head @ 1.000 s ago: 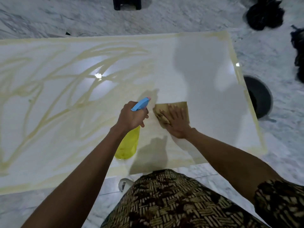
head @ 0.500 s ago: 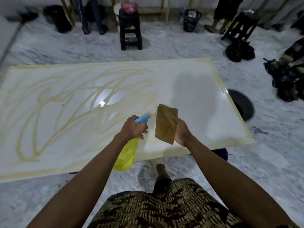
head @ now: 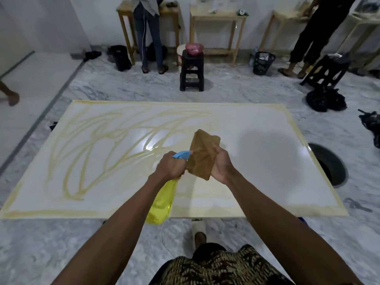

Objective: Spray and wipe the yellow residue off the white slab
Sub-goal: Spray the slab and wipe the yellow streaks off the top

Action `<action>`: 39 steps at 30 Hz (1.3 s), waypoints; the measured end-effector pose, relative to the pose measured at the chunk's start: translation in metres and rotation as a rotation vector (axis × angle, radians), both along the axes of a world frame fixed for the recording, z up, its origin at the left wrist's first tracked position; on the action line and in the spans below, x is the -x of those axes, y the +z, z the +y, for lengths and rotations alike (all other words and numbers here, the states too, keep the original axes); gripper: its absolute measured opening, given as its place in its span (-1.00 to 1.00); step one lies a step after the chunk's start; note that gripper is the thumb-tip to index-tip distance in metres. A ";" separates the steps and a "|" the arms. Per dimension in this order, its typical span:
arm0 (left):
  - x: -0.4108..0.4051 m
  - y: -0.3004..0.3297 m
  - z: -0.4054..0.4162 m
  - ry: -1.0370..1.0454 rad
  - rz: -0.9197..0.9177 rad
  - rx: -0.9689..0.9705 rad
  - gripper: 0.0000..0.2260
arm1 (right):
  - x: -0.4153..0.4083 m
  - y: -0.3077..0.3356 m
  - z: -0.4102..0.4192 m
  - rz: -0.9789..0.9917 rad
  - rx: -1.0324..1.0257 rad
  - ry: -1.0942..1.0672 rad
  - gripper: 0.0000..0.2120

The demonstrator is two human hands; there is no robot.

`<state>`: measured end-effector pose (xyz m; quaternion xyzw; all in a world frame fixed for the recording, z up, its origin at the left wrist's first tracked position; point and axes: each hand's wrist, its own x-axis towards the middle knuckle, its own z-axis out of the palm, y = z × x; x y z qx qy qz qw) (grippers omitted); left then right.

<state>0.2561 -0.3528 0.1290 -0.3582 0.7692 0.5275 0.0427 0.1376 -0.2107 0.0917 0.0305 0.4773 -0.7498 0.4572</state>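
Observation:
A large white slab (head: pixel 267 161) lies flat above the marble floor in front of me. Yellow residue (head: pixel 98 145) loops across its left half and runs along its edges; the right half looks wiped. My left hand (head: pixel 169 166) grips a yellow spray bottle (head: pixel 161 202) with a blue nozzle, the nozzle almost touching the cloth. My right hand (head: pixel 223 164) holds a folded brown cloth (head: pixel 202 154) up in the air above the slab's near middle, off the surface.
A black stool (head: pixel 192 73) with a pink bowl stands beyond the slab. Two people stand at wooden tables (head: pixel 218 19) along the back wall. A black round basin (head: pixel 329 163) sits at the slab's right edge, black bags (head: pixel 324 100) at far right. My foot (head: pixel 198 229) is under the near edge.
My right hand lifted the cloth off the slab and raised it beside the spray nozzle. My view pulled back and up, showing the whole slab and the room.

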 end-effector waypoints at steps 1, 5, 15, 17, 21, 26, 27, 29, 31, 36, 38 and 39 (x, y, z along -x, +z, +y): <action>0.002 0.000 -0.005 0.029 0.014 -0.001 -0.58 | 0.002 0.003 -0.006 -0.001 -0.004 0.009 -0.40; 0.012 0.002 -0.018 0.048 0.040 -0.028 -0.58 | 0.014 0.006 -0.028 -0.023 0.002 0.047 -0.38; 0.092 -0.012 -0.041 0.110 0.009 0.013 -0.56 | 0.090 -0.017 -0.054 -0.068 0.007 0.018 -0.43; 0.117 -0.016 -0.043 0.070 0.015 -0.046 -0.48 | 0.118 -0.032 -0.057 -0.064 -0.071 0.000 -0.42; 0.172 -0.028 -0.052 0.077 0.008 -0.103 -0.50 | 0.197 -0.061 -0.052 -0.002 -0.342 -0.039 -0.46; 0.231 -0.041 -0.073 0.107 0.045 -0.164 -0.46 | 0.324 -0.080 -0.066 0.525 -0.804 -0.022 -0.43; 0.242 -0.048 -0.078 0.104 0.051 -0.160 -0.50 | 0.353 -0.091 -0.074 0.671 -0.866 0.014 -0.43; 0.255 -0.055 -0.086 0.088 0.066 -0.139 -0.53 | 0.398 -0.104 -0.090 0.861 -0.917 0.098 -0.53; 0.266 -0.069 -0.095 0.070 0.077 -0.136 -0.50 | 0.436 -0.122 -0.111 0.938 -0.943 0.189 -0.54; 0.275 -0.096 -0.110 0.044 0.059 -0.121 -0.62 | 0.454 -0.209 -0.151 1.253 -1.174 0.767 -0.40; 0.273 -0.105 -0.114 0.039 0.036 -0.113 -0.66 | 0.429 -0.209 -0.149 1.268 -1.234 0.742 -0.38; 0.269 -0.107 -0.116 0.030 0.028 -0.111 -0.66 | 0.419 -0.209 -0.146 1.293 -1.238 0.722 -0.36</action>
